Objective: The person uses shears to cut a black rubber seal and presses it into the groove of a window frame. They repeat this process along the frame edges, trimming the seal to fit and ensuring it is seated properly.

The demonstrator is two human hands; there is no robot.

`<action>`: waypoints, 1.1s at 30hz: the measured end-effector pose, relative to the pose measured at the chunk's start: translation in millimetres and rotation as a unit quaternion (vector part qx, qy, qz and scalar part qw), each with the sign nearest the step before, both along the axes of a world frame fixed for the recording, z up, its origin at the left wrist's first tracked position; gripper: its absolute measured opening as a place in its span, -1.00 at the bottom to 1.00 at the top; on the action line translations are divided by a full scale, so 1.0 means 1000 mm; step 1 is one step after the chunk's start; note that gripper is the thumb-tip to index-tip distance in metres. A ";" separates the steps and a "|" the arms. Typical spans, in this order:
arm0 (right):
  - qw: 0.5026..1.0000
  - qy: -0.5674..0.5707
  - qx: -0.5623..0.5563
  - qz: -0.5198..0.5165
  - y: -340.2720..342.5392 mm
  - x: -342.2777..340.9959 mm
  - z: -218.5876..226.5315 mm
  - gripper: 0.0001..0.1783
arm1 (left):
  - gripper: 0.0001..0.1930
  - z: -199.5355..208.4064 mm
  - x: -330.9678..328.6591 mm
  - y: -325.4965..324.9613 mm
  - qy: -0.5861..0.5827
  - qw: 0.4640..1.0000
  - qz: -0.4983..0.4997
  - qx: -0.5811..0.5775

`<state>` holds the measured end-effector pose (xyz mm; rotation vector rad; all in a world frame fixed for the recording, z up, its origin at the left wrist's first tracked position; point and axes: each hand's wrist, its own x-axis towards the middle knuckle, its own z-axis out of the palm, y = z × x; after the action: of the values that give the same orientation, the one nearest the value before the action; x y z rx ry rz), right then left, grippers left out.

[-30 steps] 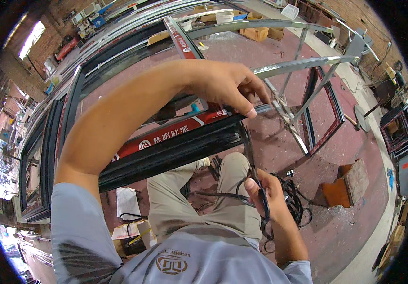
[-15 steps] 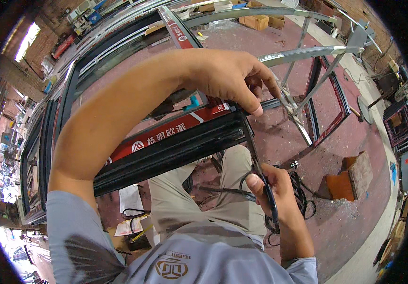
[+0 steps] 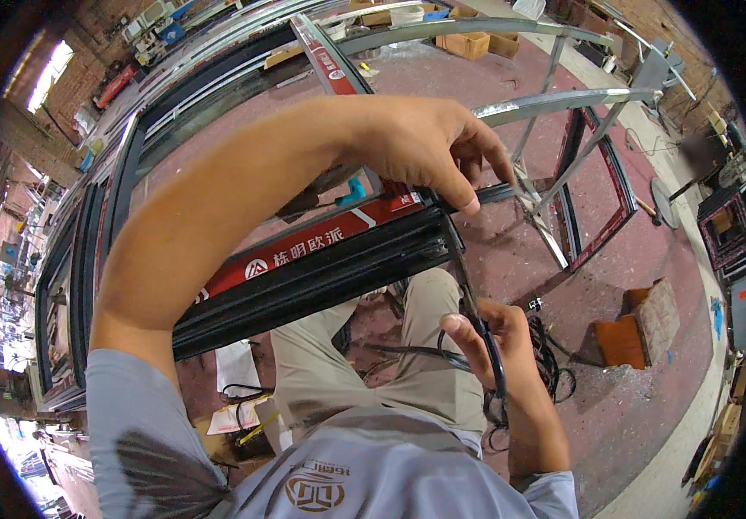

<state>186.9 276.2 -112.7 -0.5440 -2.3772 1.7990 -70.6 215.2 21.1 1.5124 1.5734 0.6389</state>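
A long black window frame (image 3: 321, 281) with a red printed film on one face lies across my thighs. My left arm reaches over it, and my left hand (image 3: 442, 151) hangs above its right-hand corner. The thumb rests at that corner, while the bent fingers stay apart from it. From the same corner a black rubber sealing strip (image 3: 468, 298) runs down toward me. My right hand (image 3: 510, 342) is closed around this strip below the corner, thumb on top. More black strip (image 3: 555, 363) lies in loose coils on the floor beside that hand.
Curved metal stand rails (image 3: 563, 102) rise beyond the corner, with another red-and-black frame (image 3: 620, 208) leaning near them. On the right an orange-brown box (image 3: 637, 333) sits on the red floor. White paper (image 3: 236, 368) lies left of my legs. A teal tool (image 3: 351, 190) shows behind the frame.
My right thumb has shifted slightly to the left and up along the strip. The left hand stays almost in place at the corner.
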 end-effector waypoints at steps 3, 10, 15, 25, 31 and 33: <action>0.999 0.041 0.007 0.002 0.000 0.006 -0.015 -0.49 | -0.46 -0.004 -0.002 0.002 -0.002 1.000 -0.001 0.016; 0.979 0.120 -0.110 -0.126 0.000 0.051 -0.062 -0.34 | -0.40 -0.001 0.040 -0.004 -0.057 0.987 0.010 0.149; 0.948 0.124 -0.097 -0.276 0.009 0.085 -0.088 -0.34 | -0.44 0.019 0.040 -0.021 0.184 0.953 0.061 0.234; 0.979 0.084 -0.089 -0.161 0.010 0.068 -0.077 -0.56 | -0.73 -0.005 0.056 -0.100 0.392 0.866 0.060 0.305; 0.991 0.121 -0.054 -0.031 0.004 0.041 -0.029 -0.53 | -0.79 0.007 0.065 -0.109 0.149 0.960 0.129 0.200; 0.983 0.141 -0.118 0.004 -0.002 0.035 -0.014 -0.48 | -0.79 0.009 0.070 -0.111 0.049 0.971 0.152 0.177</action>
<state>222.0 273.9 -126.7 -0.2780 -2.0006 2.0216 -0.2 104.3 30.5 1.5874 1.8600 1.0804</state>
